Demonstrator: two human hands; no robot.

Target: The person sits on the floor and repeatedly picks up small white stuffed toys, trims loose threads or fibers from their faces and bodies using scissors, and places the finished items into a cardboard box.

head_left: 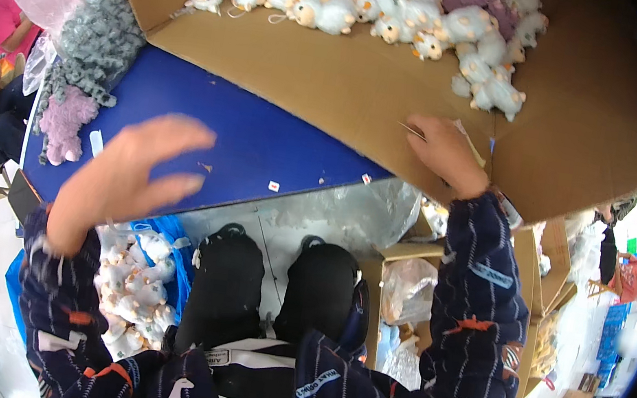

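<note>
My right hand (445,154) is over the near flap of a big cardboard box (288,71), its fingers closed on a thin needle-like tool (413,132) that pokes out to the left. Beyond it in the box lies a heap of small white plush animals (326,12) with orange and cream details; some have string loops. My left hand (133,171), slightly blurred, hovers over the blue tabletop (262,137) with thumb and fingers apart and nothing between them. Small white tags (273,186) lie near the table's front edge.
Grey curly plush fabric (101,26) and a purple plush piece (66,124) lie at the table's left end. Below my left arm a blue bag (179,261) holds more white plush animals. Cardboard boxes (543,266) stand at right. Other people sit at far left and right.
</note>
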